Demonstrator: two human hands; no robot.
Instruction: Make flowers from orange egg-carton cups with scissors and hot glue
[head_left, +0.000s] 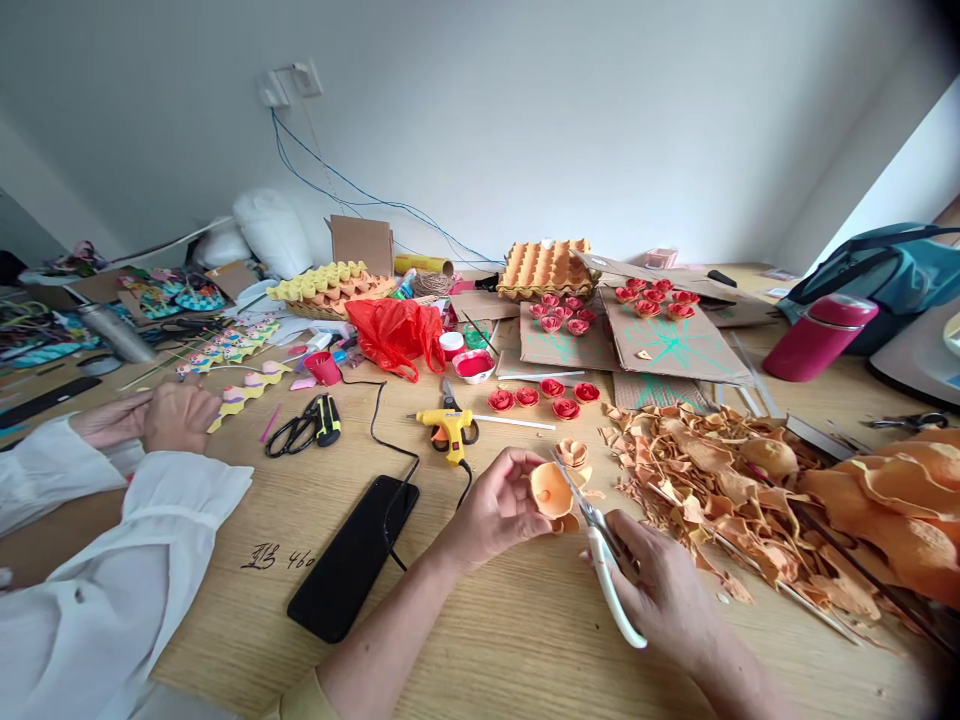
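Observation:
My left hand is closed on an orange egg-carton cup, its hollow side facing up. My right hand grips white-handled scissors, whose blades reach the cup's right rim. Just behind the cup lies an orange carton flower. Orange carton scraps are heaped to the right of my hands. A yellow glue gun rests beyond my left hand, against a pair of dark-handled scissors. Several red painted flowers sit farther back.
A black phone lies left of my forearm. On the left, a co-worker's hands are at a yellow carton strip. Cardboard pieces with red flowers stand at the back. A pink flask is at right.

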